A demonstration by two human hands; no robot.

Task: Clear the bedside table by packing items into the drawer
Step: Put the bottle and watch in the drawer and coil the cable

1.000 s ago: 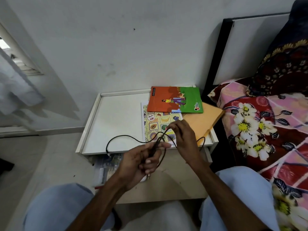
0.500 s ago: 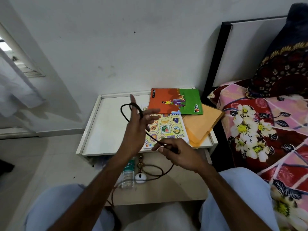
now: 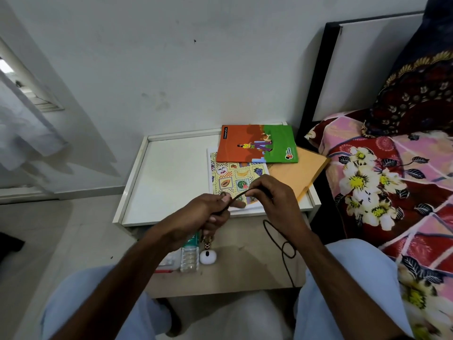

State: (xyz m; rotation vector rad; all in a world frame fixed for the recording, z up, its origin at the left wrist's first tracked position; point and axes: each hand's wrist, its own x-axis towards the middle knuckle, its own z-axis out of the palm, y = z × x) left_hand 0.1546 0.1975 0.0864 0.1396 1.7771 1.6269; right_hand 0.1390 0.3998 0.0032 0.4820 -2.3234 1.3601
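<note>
A thin black cable (image 3: 282, 244) runs between both hands above the table's front edge. My left hand (image 3: 208, 214) grips a bunched part of it. My right hand (image 3: 272, 195) pinches the cable just to the right, and a loose loop hangs down below the right wrist over the open drawer (image 3: 245, 278). On the white bedside table (image 3: 166, 177) lie an orange and green notebook (image 3: 257, 144), a fruit-patterned book (image 3: 232, 177) and an orange folder (image 3: 299, 173).
Inside the drawer lie a small plastic bottle (image 3: 189, 256), a white earbud case (image 3: 207, 256) with a strap, and a flat packet at the left. A bed with a floral blanket (image 3: 382, 182) stands right of the table. My knees frame the drawer.
My left hand has come down from above the table and closed on the cable beside my right hand. The cable loop that stood raised now hangs by my right wrist.
</note>
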